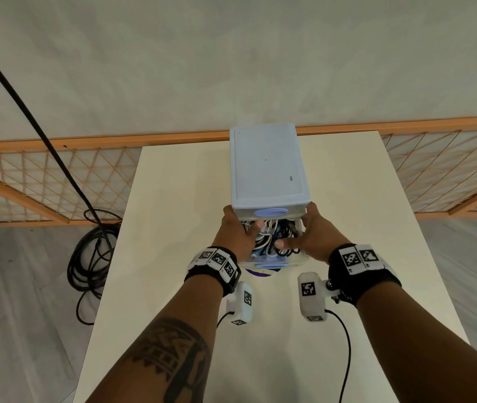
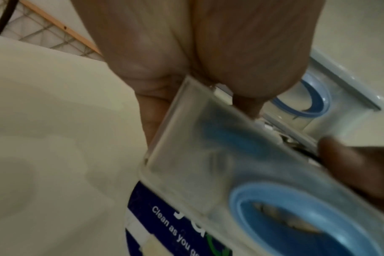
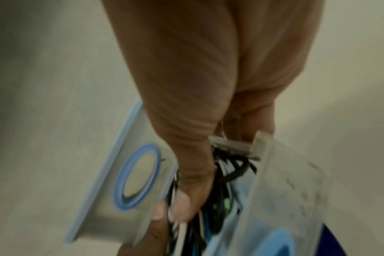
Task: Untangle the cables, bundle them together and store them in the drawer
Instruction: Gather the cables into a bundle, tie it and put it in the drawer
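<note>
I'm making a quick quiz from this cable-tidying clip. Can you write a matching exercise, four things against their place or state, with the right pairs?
Things:
1. cables
2. open drawer
3. black cord
4. drawer unit

Places or states:
A. coiled on the floor left of the table
B. stands on the table, pale blue top
C. pulled out, held by left hand and right hand
D. piled inside the drawer, white, black and blue

Pairs: 1-D, 2-C, 3-A, 4-B

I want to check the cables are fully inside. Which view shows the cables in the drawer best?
The head view: the cables lie in the open drawer between both hands. The right wrist view shows them close but blurred; the left wrist view shows mostly the drawer's front.
</note>
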Action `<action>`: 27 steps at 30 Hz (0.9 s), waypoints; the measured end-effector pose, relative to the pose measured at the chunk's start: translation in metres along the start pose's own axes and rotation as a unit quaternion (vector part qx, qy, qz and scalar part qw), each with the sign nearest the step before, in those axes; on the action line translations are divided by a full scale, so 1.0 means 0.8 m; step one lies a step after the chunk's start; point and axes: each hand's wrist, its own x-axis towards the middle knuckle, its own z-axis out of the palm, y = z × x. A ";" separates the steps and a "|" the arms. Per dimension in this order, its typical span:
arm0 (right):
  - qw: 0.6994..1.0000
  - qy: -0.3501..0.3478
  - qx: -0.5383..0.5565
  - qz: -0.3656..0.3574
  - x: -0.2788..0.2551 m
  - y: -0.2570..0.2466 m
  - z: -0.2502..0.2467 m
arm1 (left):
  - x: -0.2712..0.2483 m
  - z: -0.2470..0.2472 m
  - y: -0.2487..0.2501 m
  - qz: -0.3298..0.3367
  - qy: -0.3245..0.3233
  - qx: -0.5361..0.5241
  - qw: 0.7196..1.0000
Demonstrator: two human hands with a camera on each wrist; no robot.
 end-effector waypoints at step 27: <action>0.996 0.035 -0.076 0.000 0.006 -0.011 -0.007 | 0.010 -0.030 0.002 -0.005 -0.067 0.089 0.994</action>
